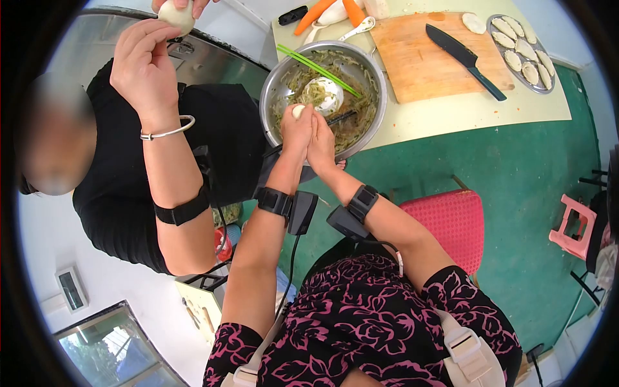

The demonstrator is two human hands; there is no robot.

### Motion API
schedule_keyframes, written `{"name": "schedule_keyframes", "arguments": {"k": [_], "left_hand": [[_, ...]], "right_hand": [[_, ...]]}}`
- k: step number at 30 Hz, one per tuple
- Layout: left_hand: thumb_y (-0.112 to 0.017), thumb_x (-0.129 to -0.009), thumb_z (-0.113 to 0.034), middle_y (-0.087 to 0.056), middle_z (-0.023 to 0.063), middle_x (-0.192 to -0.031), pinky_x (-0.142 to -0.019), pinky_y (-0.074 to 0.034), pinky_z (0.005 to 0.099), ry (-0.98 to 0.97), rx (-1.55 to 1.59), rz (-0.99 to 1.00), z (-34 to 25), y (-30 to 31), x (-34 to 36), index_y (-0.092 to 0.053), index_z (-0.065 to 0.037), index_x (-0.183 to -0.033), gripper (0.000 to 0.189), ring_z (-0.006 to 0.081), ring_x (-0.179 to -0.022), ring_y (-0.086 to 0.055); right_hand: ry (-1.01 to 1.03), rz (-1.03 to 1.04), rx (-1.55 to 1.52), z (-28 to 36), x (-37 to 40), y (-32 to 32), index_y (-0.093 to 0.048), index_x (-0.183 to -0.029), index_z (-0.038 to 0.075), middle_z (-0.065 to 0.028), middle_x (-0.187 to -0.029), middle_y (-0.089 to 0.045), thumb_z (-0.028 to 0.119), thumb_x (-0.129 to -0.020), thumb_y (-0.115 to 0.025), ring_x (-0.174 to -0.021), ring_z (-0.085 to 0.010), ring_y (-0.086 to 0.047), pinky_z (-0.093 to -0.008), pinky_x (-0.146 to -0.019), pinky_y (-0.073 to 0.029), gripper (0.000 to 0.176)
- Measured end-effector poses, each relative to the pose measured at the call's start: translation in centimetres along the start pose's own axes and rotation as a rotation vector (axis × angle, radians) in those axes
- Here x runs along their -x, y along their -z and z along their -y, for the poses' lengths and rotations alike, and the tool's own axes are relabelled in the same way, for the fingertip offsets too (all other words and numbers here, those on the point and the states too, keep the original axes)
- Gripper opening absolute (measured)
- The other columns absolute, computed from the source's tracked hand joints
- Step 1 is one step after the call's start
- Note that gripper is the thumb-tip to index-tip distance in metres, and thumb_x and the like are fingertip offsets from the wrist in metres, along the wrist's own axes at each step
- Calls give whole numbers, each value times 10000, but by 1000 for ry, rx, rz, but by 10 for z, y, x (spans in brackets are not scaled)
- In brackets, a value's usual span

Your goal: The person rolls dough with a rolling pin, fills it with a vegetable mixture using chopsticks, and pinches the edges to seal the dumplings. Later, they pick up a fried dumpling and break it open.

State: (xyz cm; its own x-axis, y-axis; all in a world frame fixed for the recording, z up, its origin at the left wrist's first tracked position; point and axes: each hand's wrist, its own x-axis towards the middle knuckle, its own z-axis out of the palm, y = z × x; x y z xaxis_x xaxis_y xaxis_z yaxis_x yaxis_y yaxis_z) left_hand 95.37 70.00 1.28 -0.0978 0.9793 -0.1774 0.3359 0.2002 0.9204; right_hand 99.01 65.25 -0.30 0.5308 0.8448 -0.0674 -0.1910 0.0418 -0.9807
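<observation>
My left hand (296, 133) and my right hand (321, 138) are pressed together over the near rim of a large metal bowl (382, 90). The fingers of both are closed around a white dumpling (298, 111); only a small part of its dough shows between them. Shredded vegetable filling (361, 126) coats the inside of the bowl. A white rounded dish (332, 97) with some filling on it lies in there, and a dark handle sticks out close to my fingers. Green chopsticks (316, 66) rest across the bowl's far side.
A wooden cutting board (406, 64) holds a black knife (451, 51) and a dough piece (474, 23). Beyond it, a metal tray (552, 85) carries several dumplings. Carrots (314, 16) and a spoon lie behind. At left, a co-worker's hand (145, 64) holds a dough piece. A red chair (445, 226) stands right.
</observation>
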Motion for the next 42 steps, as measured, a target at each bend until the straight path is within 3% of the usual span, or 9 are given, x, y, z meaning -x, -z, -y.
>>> {"name": "schedule_keyframes", "arguments": {"k": [7, 8, 11, 13, 16, 19, 24, 31, 42], "left_hand": [[-492, -845, -303, -565, 85, -851, -632, -454, 327, 316, 435, 148, 12, 12, -6, -500, -26, -977, 307, 159, -716, -556], [-469, -856, -341, -568, 86, -856, -647, -455, 353, 431, 530, 187, 15, 19, -5, -498, -30, -985, 337, 172, -717, -562], [-421, -863, -423, -565, 124, -964, -787, -422, 451, 628, 931, 492, 17, 29, 3, -474, -53, -1057, 421, 223, -805, -576], [-407, -854, -480, -551, 147, -994, -897, -351, 518, 631, 1074, 445, 10, 24, 14, -457, -44, -1073, 490, 273, -896, -561], [-379, -851, -519, -527, 182, -1037, -939, -313, 553, 642, 1265, 364, 6, 16, 23, -435, -18, -1082, 554, 334, -979, -530], [-395, -851, -506, -525, 192, -1044, -918, -348, 541, 645, 1233, 293, 14, 12, 20, -450, -10, -1046, 535, 338, -996, -520], [-393, -864, -477, -576, 116, -917, -846, -428, 478, 601, 1185, 276, 21, 12, 20, -533, -59, -870, 442, 271, -885, -557], [-418, -868, -428, -565, 92, -902, -798, -438, 411, 560, 1173, 272, 25, 6, 23, -529, -68, -889, 378, 245, -887, -534], [-450, -870, -346, -560, 97, -959, -836, -425, 442, 643, 1063, 382, 21, 14, 22, -514, -60, -980, 313, 246, -909, -538]], "right_hand": [[279, 290, 388, -8, -33, 23, -555, -995, -8, -222, -970, -557, 237, -871, -390, -935, -395, -514, -425, -800, -410, 320], [14, 456, 365, 29, -44, 40, -579, -988, 2, -211, -1000, -561, 265, -852, -409, -953, -376, -522, -400, -812, -417, 341], [137, 509, 333, 60, -72, 67, -576, -1024, 8, -206, -1016, -566, 249, -834, -444, -935, -342, -548, -365, -806, -426, 334], [49, 491, 26, 48, -83, 72, -584, -1023, 26, -199, -993, -577, 202, -820, -475, -933, -338, -548, -360, -792, -435, 290], [211, 512, 707, 4, -87, 77, -597, -1012, 46, -182, -999, -581, 153, -798, -511, -925, -326, -550, -362, -772, -443, 254], [469, 417, 784, 2, -71, 75, -608, -992, 56, -172, -1018, -572, 141, -788, -524, -914, -321, -549, -374, -763, -443, 236], [171, 593, 176, 15, -53, 77, -608, -954, 26, -73, -824, -543, 118, -713, -666, -727, -143, -548, -248, -671, -448, 264], [204, 500, 302, 26, -32, 67, -610, -925, 33, -100, -794, -559, 109, -706, -657, -720, -210, -574, -296, -665, -465, 237], [455, 795, 615, 34, -40, 79, -579, -974, 26, -144, -910, -581, 47, -739, -577, -767, -287, -586, -339, -677, -474, 236]]}}
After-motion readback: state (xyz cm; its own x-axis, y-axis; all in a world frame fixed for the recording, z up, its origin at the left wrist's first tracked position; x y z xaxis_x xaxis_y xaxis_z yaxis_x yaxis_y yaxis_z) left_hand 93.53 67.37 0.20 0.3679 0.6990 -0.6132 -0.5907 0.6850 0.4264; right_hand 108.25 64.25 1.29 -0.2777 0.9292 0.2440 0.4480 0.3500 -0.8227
